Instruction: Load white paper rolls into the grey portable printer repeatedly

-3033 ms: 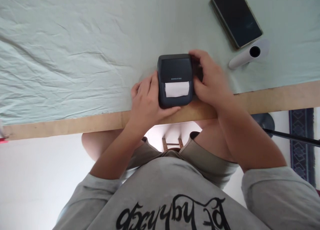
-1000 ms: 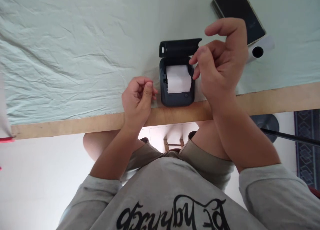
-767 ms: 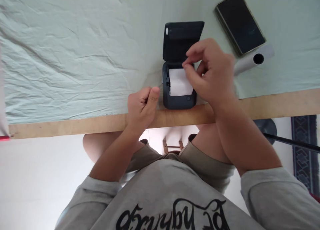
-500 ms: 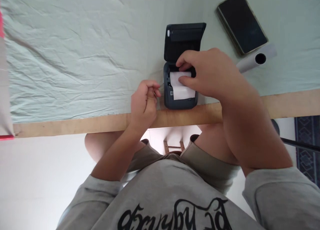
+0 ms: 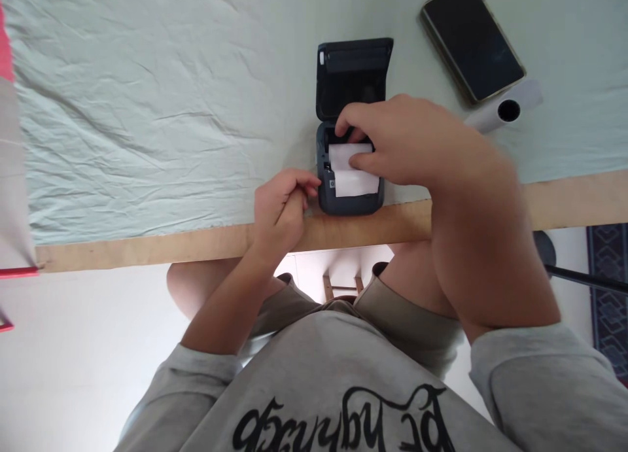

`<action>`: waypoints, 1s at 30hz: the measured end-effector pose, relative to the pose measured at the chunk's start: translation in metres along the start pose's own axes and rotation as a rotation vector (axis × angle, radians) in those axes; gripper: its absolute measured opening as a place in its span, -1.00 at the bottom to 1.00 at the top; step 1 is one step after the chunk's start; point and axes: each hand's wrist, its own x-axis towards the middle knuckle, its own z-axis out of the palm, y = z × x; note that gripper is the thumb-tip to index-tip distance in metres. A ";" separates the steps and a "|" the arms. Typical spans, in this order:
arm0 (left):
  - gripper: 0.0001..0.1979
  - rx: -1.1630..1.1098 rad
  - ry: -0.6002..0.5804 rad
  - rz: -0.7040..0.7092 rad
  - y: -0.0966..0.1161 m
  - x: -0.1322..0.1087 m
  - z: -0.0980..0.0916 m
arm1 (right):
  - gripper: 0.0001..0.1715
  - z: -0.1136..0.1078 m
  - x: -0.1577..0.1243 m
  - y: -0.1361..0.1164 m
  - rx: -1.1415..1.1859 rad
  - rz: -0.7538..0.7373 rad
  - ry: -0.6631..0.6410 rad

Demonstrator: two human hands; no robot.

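Note:
A small dark thermal printer (image 5: pixel 350 207) sits near the table's front edge with its lid (image 5: pixel 350 79) raised at the back. In its compartment lies a white paper roll (image 5: pixel 341 156), and a loose flap of the paper hangs over the printer's front. My right hand (image 5: pixel 407 138) reaches in from the right, its thumb on the paper and its fingers curled behind, gripping the roll; the far fingertips are partly hidden. Beside the printer's left side is my left hand (image 5: pixel 282 207), fingers curled inward, the fingertips at the printer's edge. Nothing shows in the left fingers.
A black smartphone (image 5: pixel 473 43) lies at the back right of the cloth-covered table (image 5: pixel 171 112). Against its near end rests another white paper roll (image 5: pixel 490 115) with a dark core. The wooden table edge (image 5: pixel 147 246) runs across the front. A red-edged object (image 5: pixel 17 272) stands at the left.
My left hand has come slightly closer to the printer's side. The right hand stays over the paper roll, its fingers shifted a little. The whole view has moved slightly.

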 end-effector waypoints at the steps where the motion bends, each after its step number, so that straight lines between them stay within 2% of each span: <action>1: -0.63 -0.004 -0.003 -0.001 0.000 0.000 0.000 | -0.49 0.000 0.000 -0.001 -0.004 0.003 0.005; 8: -0.59 -0.033 -0.002 -0.033 0.002 -0.001 0.001 | -0.49 -0.003 -0.002 -0.006 0.023 0.089 0.053; 11: -0.60 -0.036 0.003 -0.024 0.002 -0.001 0.001 | -0.52 -0.005 -0.003 -0.005 0.017 0.045 0.076; 14: -0.60 -0.024 0.005 -0.005 0.003 -0.001 0.001 | -0.58 -0.009 -0.009 -0.004 0.091 -0.031 0.164; 18: -0.60 0.002 -0.005 -0.012 0.005 -0.001 0.000 | -0.65 -0.016 -0.026 0.002 0.392 -0.173 0.236; 21: -0.60 0.006 0.001 -0.013 0.005 -0.001 0.001 | -0.64 -0.012 -0.037 0.013 0.874 -0.227 0.354; 23: -0.60 -0.014 0.006 -0.016 0.005 -0.001 0.001 | -0.64 -0.005 -0.040 0.019 1.277 -0.172 0.439; 24: -0.60 -0.021 0.005 -0.018 0.005 -0.001 0.002 | -0.66 -0.002 -0.039 0.022 1.427 -0.118 0.407; 26: -0.61 -0.022 0.004 -0.021 0.005 0.000 0.002 | -0.62 0.007 -0.035 0.025 1.592 -0.002 0.424; 28: -0.62 -0.014 0.004 -0.019 0.005 0.000 0.001 | -0.60 0.018 -0.029 0.028 1.599 0.112 0.613; 29: -0.62 -0.015 0.006 -0.014 0.005 0.000 0.001 | -0.58 0.024 -0.026 0.031 1.530 0.156 0.691; 30: -0.63 -0.017 0.007 -0.011 0.005 0.000 0.001 | -0.59 0.031 -0.024 0.034 1.419 0.187 0.716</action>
